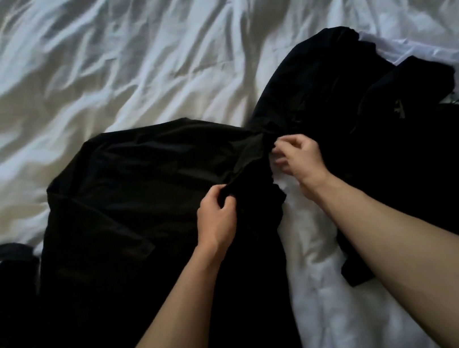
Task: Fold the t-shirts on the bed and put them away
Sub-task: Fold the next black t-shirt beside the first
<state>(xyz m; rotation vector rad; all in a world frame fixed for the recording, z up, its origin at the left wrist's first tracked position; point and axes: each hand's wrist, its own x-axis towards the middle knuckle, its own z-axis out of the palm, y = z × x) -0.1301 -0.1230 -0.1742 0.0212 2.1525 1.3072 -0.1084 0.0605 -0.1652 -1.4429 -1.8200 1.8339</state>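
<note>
Head view: black t-shirt [141,187] lengthwise toward left hand [217,220].

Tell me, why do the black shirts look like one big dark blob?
Head view: dim light leaves the shirts nearly pure black, so their folds vanish; the sheet is slightly blurry with soft grey shadows; both the left hand and right hand stay clearer.

- A big bed [117,71] fills the whole view.
- A white sheet [171,33] covers it, full of wrinkles and soft folds.
- Light falls on the sheet from above, so some folds look bright and bluish.
- Other folds lie in grey shadow.
- No walls, floor or windows can be seen.
</note>
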